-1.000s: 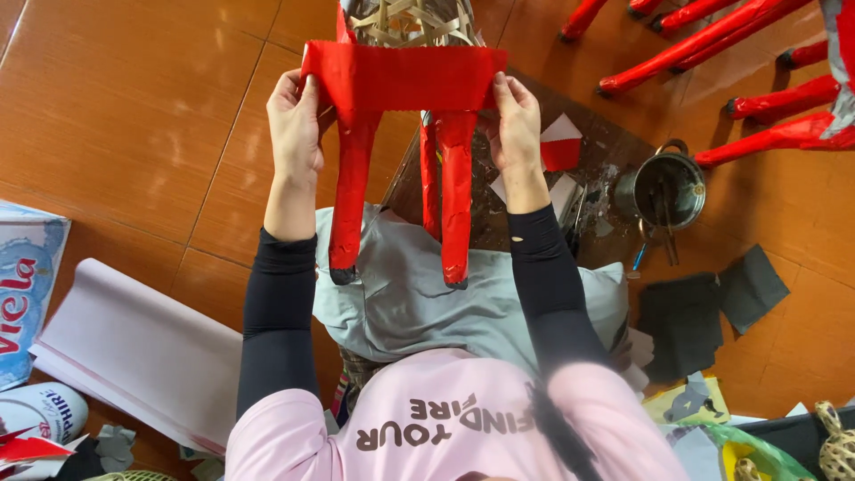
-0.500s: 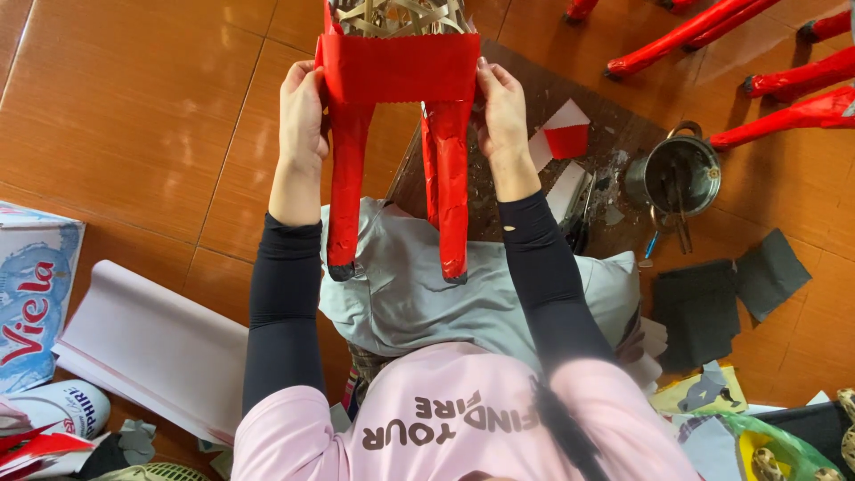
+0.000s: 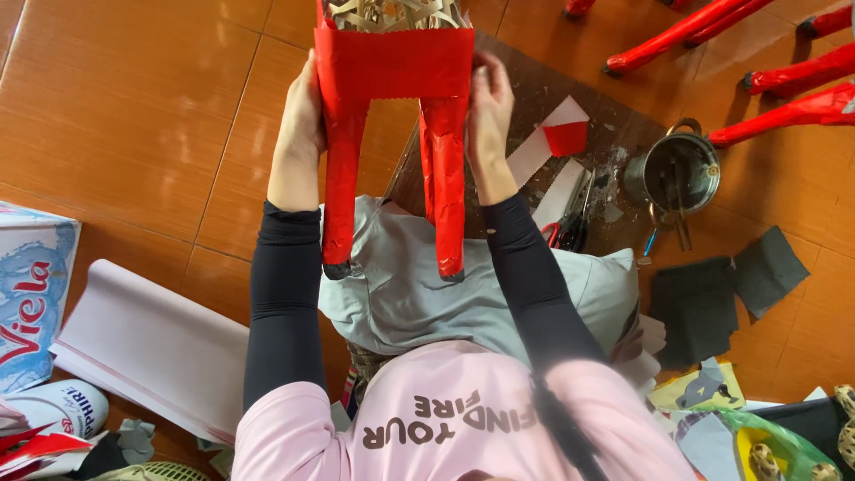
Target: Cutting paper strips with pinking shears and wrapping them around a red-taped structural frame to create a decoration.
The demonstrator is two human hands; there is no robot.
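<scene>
Far left of the frame: a printed carton (image 3: 31,303), then a stack of pale paper sheets (image 3: 151,352) on the tiled floor (image 3: 116,116), likely kept within reach.

Upper centre: we hold up a red paper-covered frame (image 3: 392,98) with two long legs hanging down toward our lap; woven strips show inside its top. It sits between both hands, clear of the floor, probably so the wrapping can be checked all round.

Left hand (image 3: 303,120) presses flat against the frame's left side, fingers closed on it, forearm raised. Right hand (image 3: 488,116) grips the right side, fingers curled at the upper corner, wrist bent inward.

Right of centre: scissors (image 3: 570,223), red-and-white paper scraps (image 3: 557,138), a metal pot (image 3: 681,174). Upper right: more red legs (image 3: 784,76). Lower right: dark paper pieces (image 3: 721,289).
</scene>
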